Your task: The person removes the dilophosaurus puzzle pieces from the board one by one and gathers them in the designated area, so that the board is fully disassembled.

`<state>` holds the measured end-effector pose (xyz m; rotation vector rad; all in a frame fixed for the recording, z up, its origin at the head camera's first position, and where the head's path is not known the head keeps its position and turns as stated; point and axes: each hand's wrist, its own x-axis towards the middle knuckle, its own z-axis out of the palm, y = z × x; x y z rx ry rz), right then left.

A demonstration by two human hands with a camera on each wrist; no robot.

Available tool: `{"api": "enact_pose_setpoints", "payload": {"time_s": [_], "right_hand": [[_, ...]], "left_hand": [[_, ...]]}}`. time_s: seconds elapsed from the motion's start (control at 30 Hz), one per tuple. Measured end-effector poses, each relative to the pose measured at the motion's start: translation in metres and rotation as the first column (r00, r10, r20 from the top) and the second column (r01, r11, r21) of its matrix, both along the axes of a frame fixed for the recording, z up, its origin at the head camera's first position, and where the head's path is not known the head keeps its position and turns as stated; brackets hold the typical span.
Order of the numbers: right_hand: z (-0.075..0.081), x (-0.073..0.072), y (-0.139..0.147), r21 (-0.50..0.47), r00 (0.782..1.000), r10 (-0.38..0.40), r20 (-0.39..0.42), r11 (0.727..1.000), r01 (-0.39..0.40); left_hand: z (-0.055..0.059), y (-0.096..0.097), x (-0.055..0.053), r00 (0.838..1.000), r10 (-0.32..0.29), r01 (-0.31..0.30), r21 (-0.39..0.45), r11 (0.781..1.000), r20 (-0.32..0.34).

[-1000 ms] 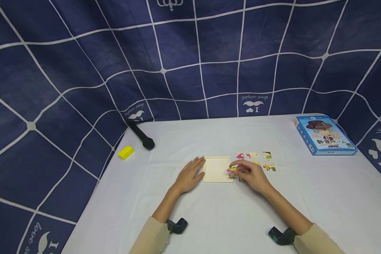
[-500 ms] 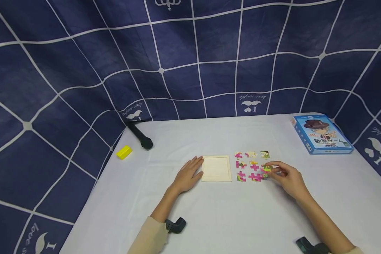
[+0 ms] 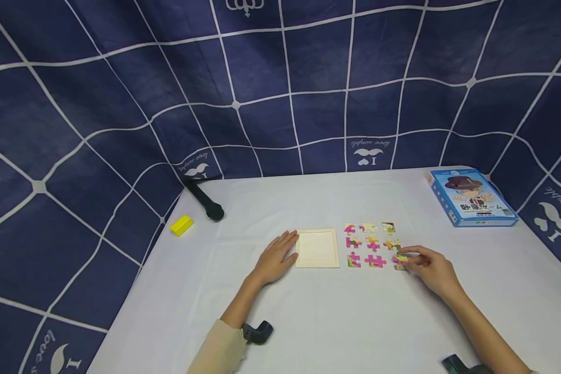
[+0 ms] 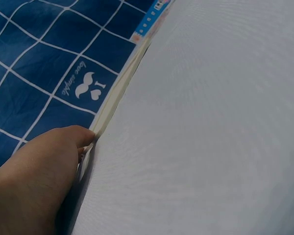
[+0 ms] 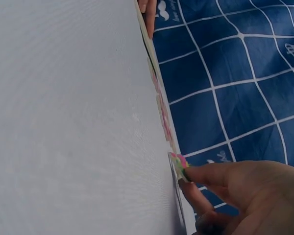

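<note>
My right hand [image 3: 432, 270] pinches a pink, yellow and green jigsaw piece [image 5: 178, 159] between thumb and fingers. That piece is tilted, low at the near right corner of a patch of jigsaw pieces [image 3: 375, 261] laid out in rows on the white cloth. To the left of them is a shallow pale wooden puzzle tray [image 3: 318, 250], bare inside. Flat beside the tray, my left hand [image 3: 276, 258] rests with straight fingers touching its left edge. The left wrist view shows the left hand [image 4: 44, 166] with its thumb against the tray's rim.
A blue game box [image 3: 473, 198] lies at the back right of the white-covered table [image 3: 332, 322]. At the left are a black microphone-like object [image 3: 205, 201] and a yellow block [image 3: 182, 225]. Dark blue gridded cloth [image 3: 262, 78] hangs behind and at the sides.
My right hand has carried the jigsaw piece rightward from the tray's right edge, past the rows, then lowered it toward the near right corner. The left hand has stayed at the tray.
</note>
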<state>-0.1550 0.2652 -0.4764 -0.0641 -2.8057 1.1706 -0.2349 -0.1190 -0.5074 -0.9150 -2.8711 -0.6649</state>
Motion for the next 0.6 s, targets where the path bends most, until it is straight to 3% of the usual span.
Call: {"api": "enact_pose_setpoints", "payload": {"time_s": [0.6], "right_hand": [[-0.0045,0.0003,-0.0011,0.095,0.998,-0.016,-0.053,0.995,0.021]], "left_hand": [[-0.0011,0.0016,0.0000,1.000,-0.002,0.002,-0.002,1.000,0.009]]}}
